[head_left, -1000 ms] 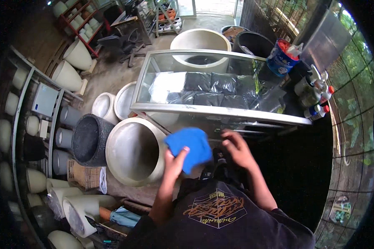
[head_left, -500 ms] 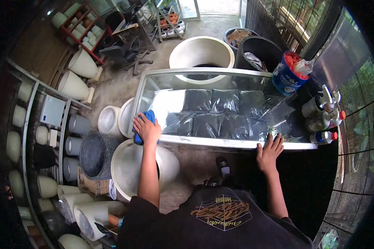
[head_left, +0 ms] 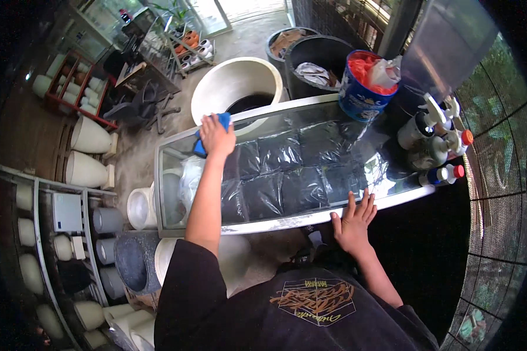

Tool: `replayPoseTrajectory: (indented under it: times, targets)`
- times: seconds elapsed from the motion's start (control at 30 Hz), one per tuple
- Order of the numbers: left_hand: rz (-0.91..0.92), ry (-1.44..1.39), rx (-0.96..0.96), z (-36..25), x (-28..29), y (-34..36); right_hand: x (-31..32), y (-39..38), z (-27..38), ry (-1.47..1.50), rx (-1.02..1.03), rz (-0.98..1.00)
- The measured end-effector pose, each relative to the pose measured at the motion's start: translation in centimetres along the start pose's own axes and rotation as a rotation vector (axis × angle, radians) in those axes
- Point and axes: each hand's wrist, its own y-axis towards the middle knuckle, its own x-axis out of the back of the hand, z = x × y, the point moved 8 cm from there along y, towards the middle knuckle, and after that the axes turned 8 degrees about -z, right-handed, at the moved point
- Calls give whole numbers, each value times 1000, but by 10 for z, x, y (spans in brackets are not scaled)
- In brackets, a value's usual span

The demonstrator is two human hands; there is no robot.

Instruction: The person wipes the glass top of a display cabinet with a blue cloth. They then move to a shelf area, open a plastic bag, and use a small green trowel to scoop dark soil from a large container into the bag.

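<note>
My left hand [head_left: 218, 138] is closed on a folded blue cloth [head_left: 199, 148] and presses it against the far left part of a glass-topped display case [head_left: 257, 225] with a whitish frame. Parts of the cloth stick out on both sides of the fingers. Under the glass lie several black plastic-wrapped packs [head_left: 303, 193] in two rows. My right hand [head_left: 353, 227] rests with spread fingers on the near edge of the case, right of its middle, and holds nothing.
On the case's right end stand a blue bucket [head_left: 360, 105] with red plastic in it and several spray bottles [head_left: 416, 131]. Behind the case are a large cream pot [head_left: 208, 88] and a black bin [head_left: 301, 55]. Several pots [head_left: 136, 263] crowd the left.
My left hand has carried the blue cloth from the near left corner of the case to its far left side. My right hand stays on the near edge. The view has shifted.
</note>
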Motion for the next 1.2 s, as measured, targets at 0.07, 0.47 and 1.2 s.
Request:
replayPoseTrajectory:
  times: [0.07,0.47,1.2]
  targets:
    - [28,-42,-107,-59,-8,1,-1,1,-1,6,-4,12]
    - [51,-299,-589,-293,10,-92,6,-3,2,38,5,-73]
    - [677,-1089,-194,-169,98,-314,-5,-13,-7,-180,140,42]
